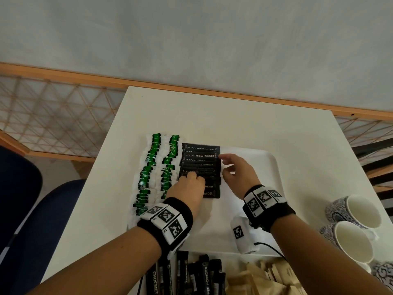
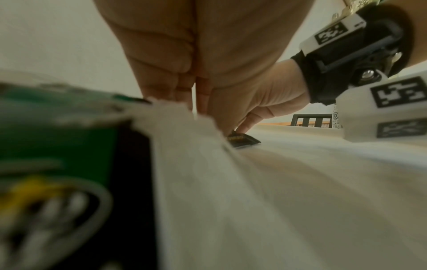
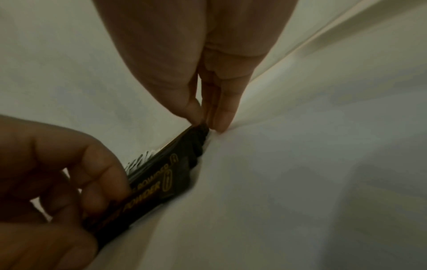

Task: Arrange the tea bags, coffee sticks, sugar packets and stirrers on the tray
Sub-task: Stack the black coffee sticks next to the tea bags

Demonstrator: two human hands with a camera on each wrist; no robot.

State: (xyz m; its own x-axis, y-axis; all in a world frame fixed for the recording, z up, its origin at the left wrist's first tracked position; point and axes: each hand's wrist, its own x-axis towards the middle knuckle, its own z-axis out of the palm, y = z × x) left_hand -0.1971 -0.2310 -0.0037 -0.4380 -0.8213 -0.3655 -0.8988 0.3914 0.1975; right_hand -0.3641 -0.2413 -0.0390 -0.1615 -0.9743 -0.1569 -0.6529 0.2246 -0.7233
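Observation:
A white tray lies on the white table. Two columns of green-tagged tea bags fill its left side. Beside them runs a column of black coffee sticks. My left hand lies on the middle of that column, bent fingers over the sticks and thumb at their near side. My right hand is at the sticks' right ends, with index tip and thumb touching the edges. A blurred tea bag fills the left wrist view. The right half of the tray is bare.
At the table's front edge a box holds loose black sticks and brown paper packets. Two patterned cups lie at the right. A blue chair stands left, and a wooden lattice rail runs behind the table.

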